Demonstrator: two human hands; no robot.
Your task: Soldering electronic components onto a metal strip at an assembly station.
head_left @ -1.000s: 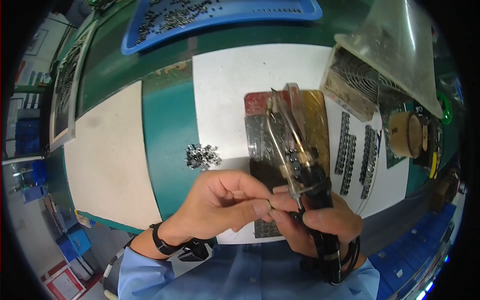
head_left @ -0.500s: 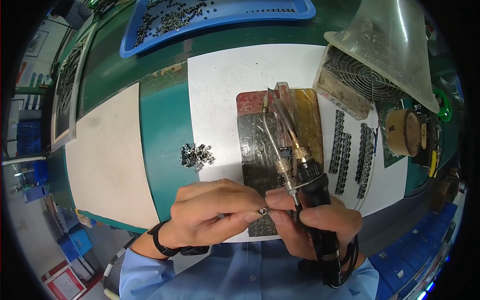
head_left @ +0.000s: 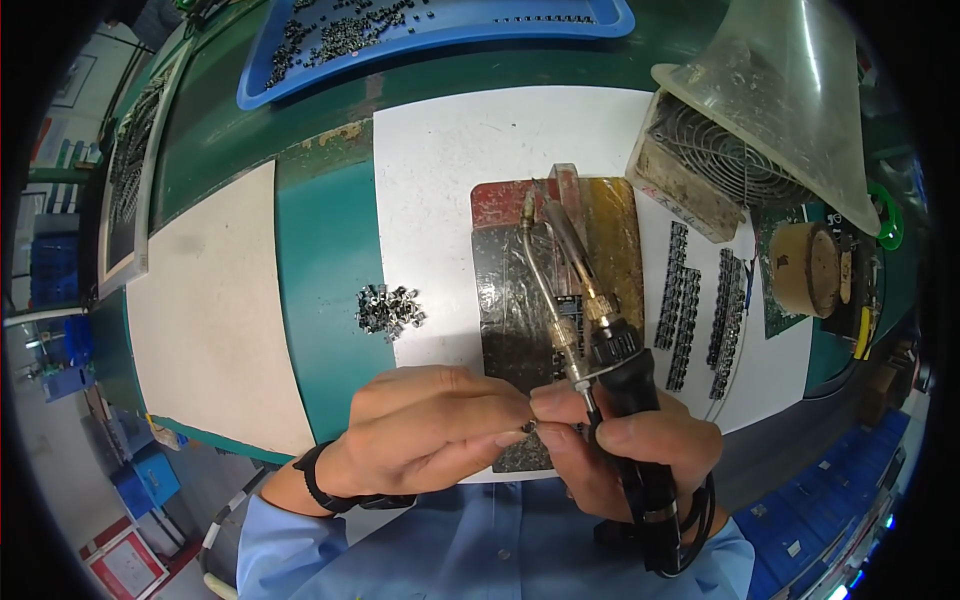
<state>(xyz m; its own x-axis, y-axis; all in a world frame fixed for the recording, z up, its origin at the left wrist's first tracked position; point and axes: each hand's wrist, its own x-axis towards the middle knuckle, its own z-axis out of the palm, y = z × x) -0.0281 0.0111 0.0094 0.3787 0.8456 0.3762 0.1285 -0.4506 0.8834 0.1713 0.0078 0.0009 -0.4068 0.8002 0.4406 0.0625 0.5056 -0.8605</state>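
Note:
My right hand (head_left: pixel 640 440) is wrapped round a black-handled soldering iron (head_left: pixel 625 370) with a thin metal feed tube alongside its barrel. Its tip points away from me over a dark, worn work plate (head_left: pixel 515 290). Thumb and forefinger of my left hand (head_left: pixel 430 420) pinch a tiny metal component (head_left: pixel 528 427), and the fingertips of my right hand meet it from the other side. Fingers cover most of that part. A small pile of similar metal components (head_left: pixel 390 311) lies to the left, at the edge of a white sheet (head_left: pixel 430 210).
Rows of dark components (head_left: pixel 680 310) lie right of the plate. Behind them stands a fan (head_left: pixel 735 150) with a translucent hood (head_left: pixel 790 90). A blue tray (head_left: pixel 440 50) holding loose parts is at the back; a round brown block (head_left: pixel 805 267) sits far right.
The small component between my fingertips has turned slightly and shows less of its shiny face. Both hands and the iron stay almost in place.

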